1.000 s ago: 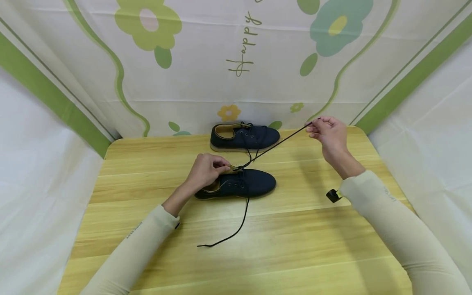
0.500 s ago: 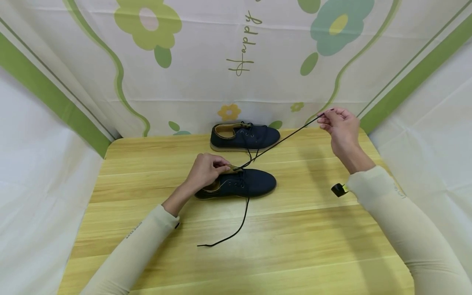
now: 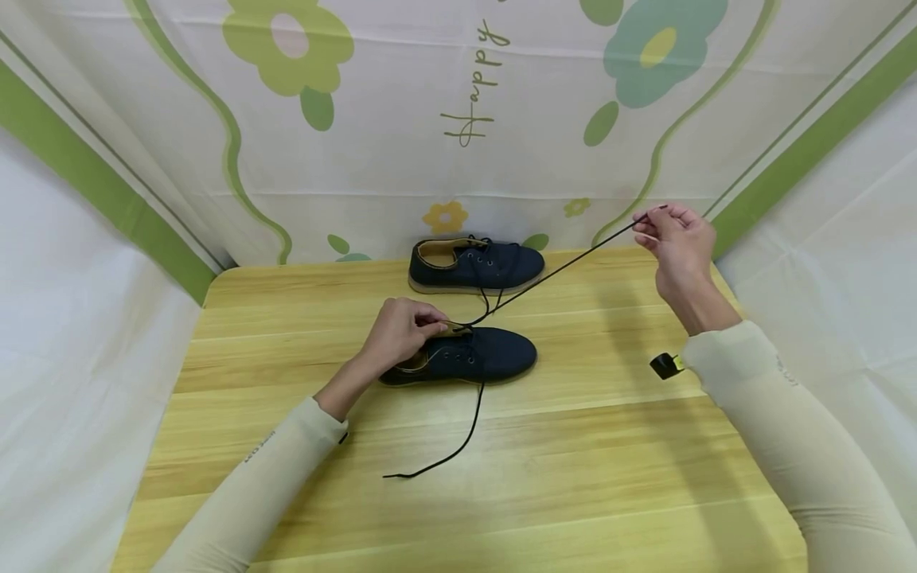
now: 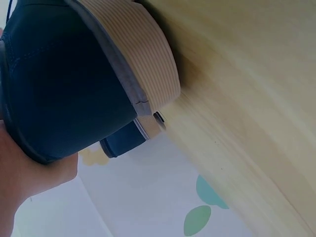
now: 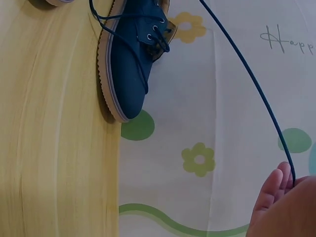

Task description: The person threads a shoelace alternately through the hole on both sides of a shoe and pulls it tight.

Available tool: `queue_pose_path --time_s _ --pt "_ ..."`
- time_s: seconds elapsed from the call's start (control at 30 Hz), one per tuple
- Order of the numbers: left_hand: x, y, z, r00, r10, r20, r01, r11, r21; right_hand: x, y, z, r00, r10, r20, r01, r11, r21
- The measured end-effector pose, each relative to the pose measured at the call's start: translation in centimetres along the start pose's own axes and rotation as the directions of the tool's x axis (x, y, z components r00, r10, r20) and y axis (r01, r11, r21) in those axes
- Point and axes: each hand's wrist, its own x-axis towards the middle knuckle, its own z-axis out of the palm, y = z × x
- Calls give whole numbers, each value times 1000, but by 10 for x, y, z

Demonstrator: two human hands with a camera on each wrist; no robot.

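Note:
The near shoe (image 3: 505, 354), dark navy with a tan lining, lies toe to the right in the head view. My left hand (image 3: 397, 328) pinches its tan-edged tongue above the opening. In the left wrist view the shoe's heel (image 4: 69, 84) covers most of that hand (image 4: 44, 177). Up at the right, my right hand (image 3: 680, 243) pinches the end of a black shoelace (image 3: 573, 263), which runs taut down to the near shoe's eyelets. The lace (image 5: 252, 74) also rises from the right hand (image 5: 286, 207) in the right wrist view. The other lace end (image 3: 458, 451) trails loosely on the table.
Behind the near shoe stands a matching far shoe (image 3: 512, 267), its laces hanging over the side, close to the flowered curtain (image 3: 372, 159). The wooden table (image 3: 573, 477) has white cloth walls on both sides. A small black device (image 3: 665, 366) hangs at the right wrist.
My right hand has moved up and to the right, drawing the shoelace out longer. The left hand and both shoes have stayed in place.

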Motion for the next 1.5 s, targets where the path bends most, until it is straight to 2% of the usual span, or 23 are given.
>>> queue_pose_path --time_s 0.33,0.47,0.63,0.8,0.97,1.03,1.1,1.2,1.37,1.5 --pt "1 1 2 999 44 -3 -44 999 12 -8 -3 13 997 -23 78 17 996 88" --pt "1 0 1 998 61 4 -61 998 16 -12 -2 21 991 -34 131 23 997 80" --pt "-2 1 -1 996 78 34 -79 997 18 -19 1 26 981 -48 187 47 999 11" --pt "-8 1 -5 993 108 55 -109 994 21 -27 5 33 966 -54 254 83 991 -104" --pt "-21 5 -11 987 162 -19 -160 985 63 -32 11 37 934 -46 354 138 962 -238" --pt "-26 6 -14 982 181 -48 -176 981 81 -35 11 39 919 -44 393 180 931 -317" --pt "-31 8 -16 982 184 -51 -179 979 94 -38 11 41 904 -38 426 228 886 -403" --pt "-39 9 -17 986 164 -14 -162 982 102 -44 11 46 875 -36 483 320 792 -521" --pt "-49 11 -15 993 110 34 -113 988 107 -54 15 55 794 -57 606 505 618 -603" --pt "-54 12 -11 993 113 39 -117 986 117 -64 23 62 728 -74 681 622 490 -611"
